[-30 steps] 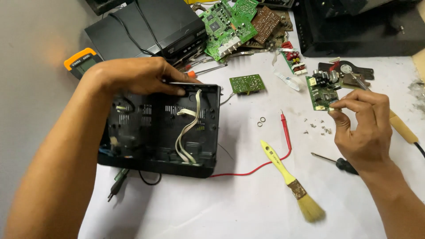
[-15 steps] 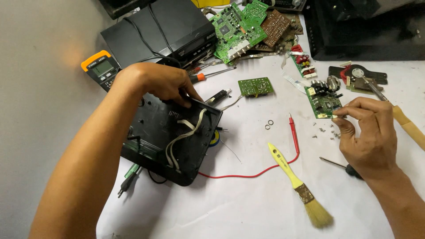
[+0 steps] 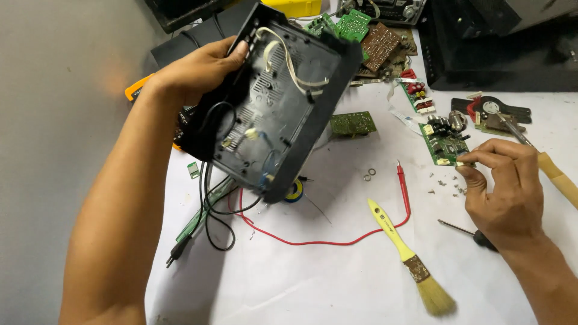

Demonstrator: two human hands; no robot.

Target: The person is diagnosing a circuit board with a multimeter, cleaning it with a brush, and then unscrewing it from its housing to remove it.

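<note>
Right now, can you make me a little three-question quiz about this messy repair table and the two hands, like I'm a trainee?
1. True or false: the left hand holds the open black plastic case tilted up off the white table.
2. Which lies nearest the right hand? A) the yellow-handled paintbrush B) the small green circuit board C) the black power plug
3. Fill in: the probe by the two small metal rings trails a ___ wire.

Key: 1 true; 2 B, the fingertips pinch at its lower edge; 3 red.
</note>
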